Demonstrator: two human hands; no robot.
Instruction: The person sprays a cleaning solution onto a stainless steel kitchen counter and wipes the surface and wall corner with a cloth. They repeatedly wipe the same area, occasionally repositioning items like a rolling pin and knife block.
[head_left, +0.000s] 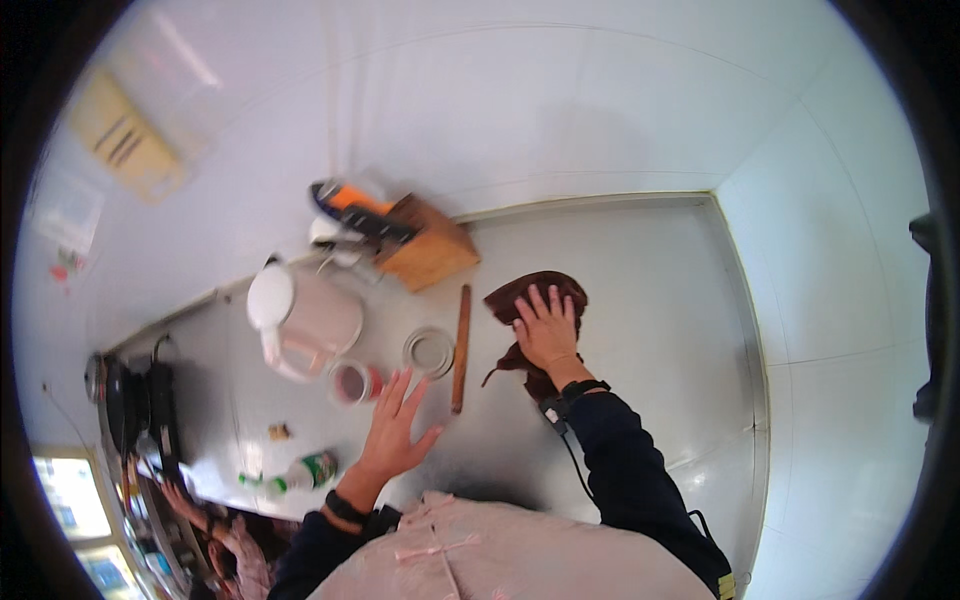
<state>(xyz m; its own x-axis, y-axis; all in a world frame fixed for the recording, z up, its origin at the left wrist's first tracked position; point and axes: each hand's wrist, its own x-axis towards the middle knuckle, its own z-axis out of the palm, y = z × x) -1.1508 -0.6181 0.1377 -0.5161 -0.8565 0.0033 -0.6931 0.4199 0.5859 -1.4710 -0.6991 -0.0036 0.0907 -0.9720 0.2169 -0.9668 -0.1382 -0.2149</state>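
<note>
My right hand lies flat, fingers spread, on a crumpled dark brown cloth on the metal countertop. A loose end of the cloth trails below the palm toward the wrist. My left hand is spread and holds nothing. Its fingertips are beside a glass jar with a red patch on its side; whether they touch it I cannot tell. A round, shallow dish or lid sits just beyond those fingers. Between the two hands is a thin wooden rolling pin.
A pink electric kettle with a white lid stands left. Behind it, a wooden knife block holds several handled tools near the wall. A green-and-white spray bottle lies near the front edge. Farther left are a black stove and another person's arm.
</note>
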